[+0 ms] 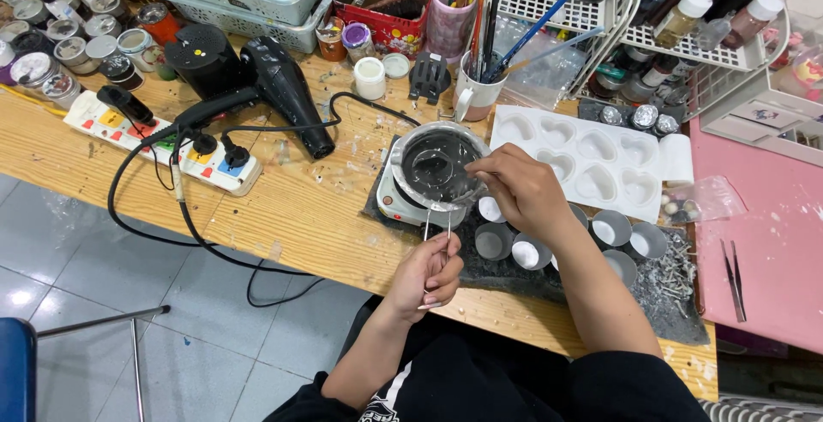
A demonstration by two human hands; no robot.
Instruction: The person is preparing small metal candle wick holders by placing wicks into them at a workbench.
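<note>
Melting pot: I see a small metal melting pot (435, 165) in the middle of the frame, with a grey glossy liquid inside. It sits on a small white electric heater (403, 203), which stands on a dark mat (506, 272).
Pot handle: two thin wires (437, 226) go down from the pot toward the lower centre.
Left hand: my left hand (433, 274) is clenched around the end of the wire handle, just below the table edge.
Right hand: my right hand (519, 190) is over the right rim of the pot, fingers pinched on a thin stick (459, 195) that reaches into the liquid.
Small cups: round metal cups (621, 229) stand on the mat, right of the pot and partly under my right arm; some have white filling.
Mould: a white tray with heart shapes (591, 160) lies just beside the pot, upper right.
Hair dryer: a black hair dryer (283, 87) lies on the wooden table (291, 207), upper left of the pot.
Power strip: a white power strip (163, 139) with black plugs is at the left.
Mug: a white mug with brushes (476, 92) stands above the pot.
Tweezers: tweezers (733, 280) lie on the pink surface (771, 242) at the right.
</note>
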